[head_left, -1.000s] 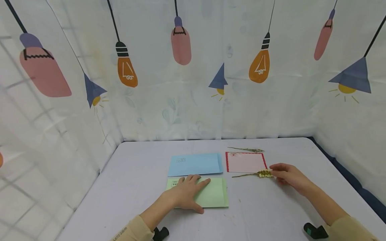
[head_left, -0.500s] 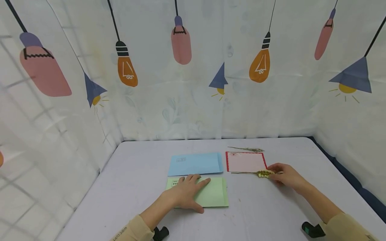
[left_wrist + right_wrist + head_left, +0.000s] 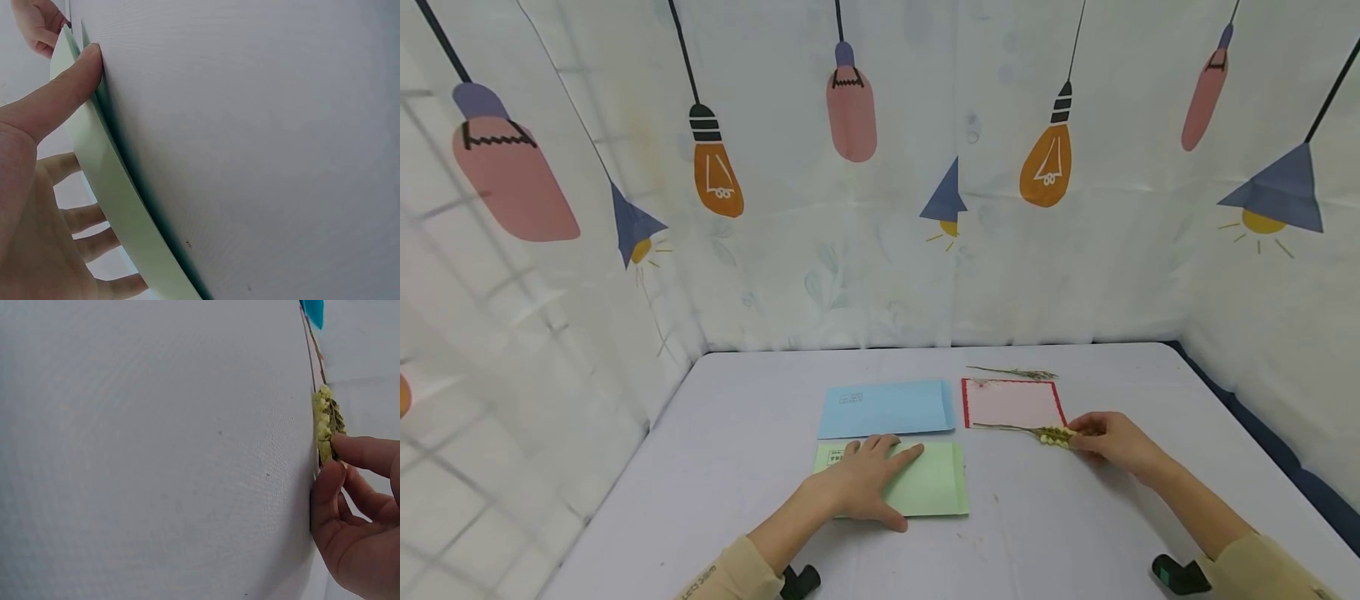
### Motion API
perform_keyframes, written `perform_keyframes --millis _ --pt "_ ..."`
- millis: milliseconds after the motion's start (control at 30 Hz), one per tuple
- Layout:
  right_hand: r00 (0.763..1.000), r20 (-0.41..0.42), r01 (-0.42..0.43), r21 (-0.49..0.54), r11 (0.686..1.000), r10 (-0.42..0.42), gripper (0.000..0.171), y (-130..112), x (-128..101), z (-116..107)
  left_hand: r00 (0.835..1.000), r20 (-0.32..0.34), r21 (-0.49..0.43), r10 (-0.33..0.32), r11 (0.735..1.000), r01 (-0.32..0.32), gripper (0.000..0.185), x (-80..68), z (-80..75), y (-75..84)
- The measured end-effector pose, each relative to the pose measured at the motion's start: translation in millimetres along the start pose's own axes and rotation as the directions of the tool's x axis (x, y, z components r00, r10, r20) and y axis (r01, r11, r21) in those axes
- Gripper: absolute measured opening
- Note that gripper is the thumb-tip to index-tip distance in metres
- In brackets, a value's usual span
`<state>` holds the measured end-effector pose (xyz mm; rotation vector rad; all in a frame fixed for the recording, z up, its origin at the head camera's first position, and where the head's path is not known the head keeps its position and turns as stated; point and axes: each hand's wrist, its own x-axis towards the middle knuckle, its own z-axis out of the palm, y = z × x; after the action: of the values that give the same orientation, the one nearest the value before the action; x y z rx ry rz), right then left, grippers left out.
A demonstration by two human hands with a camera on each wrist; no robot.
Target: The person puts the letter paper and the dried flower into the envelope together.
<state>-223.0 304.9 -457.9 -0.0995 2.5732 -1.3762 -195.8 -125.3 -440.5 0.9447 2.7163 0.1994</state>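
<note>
My left hand [image 3: 868, 483] lies with fingers spread over a light green envelope [image 3: 936, 479]; in the left wrist view the thumb reaches over the envelope's near edge [image 3: 119, 181]. With thumb and index finger, my right hand [image 3: 1116, 443] pinches the head of a dried flower sprig [image 3: 1054, 436], whose yellowish blossoms [image 3: 323, 422] show in the right wrist view. Its thin stem points left along the lower edge of a pale pink card [image 3: 1011, 404] with a red border.
Behind the green envelope lies a light blue envelope [image 3: 883, 408]. A second dried sprig [image 3: 1015, 372] rests at the card's far edge. All of this is on a white-covered table [image 3: 715, 467], with a printed curtain [image 3: 775, 275] behind it.
My right hand has moved slightly left and taken the flower head between its fingers. The sprig has turned a little, its stem end shifting toward the card. My left hand stays put.
</note>
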Motion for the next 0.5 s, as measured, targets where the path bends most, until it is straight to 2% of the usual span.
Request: perform_keyframes --millis 500 --pt "0.999 0.037 0.005 0.055 0.998 -0.007 0.031 -0.3 -5.5 -0.3 1.000 -0.003 0.007 -0.004 1.000 0.004 0.104 -0.9 -1.1 0.9"
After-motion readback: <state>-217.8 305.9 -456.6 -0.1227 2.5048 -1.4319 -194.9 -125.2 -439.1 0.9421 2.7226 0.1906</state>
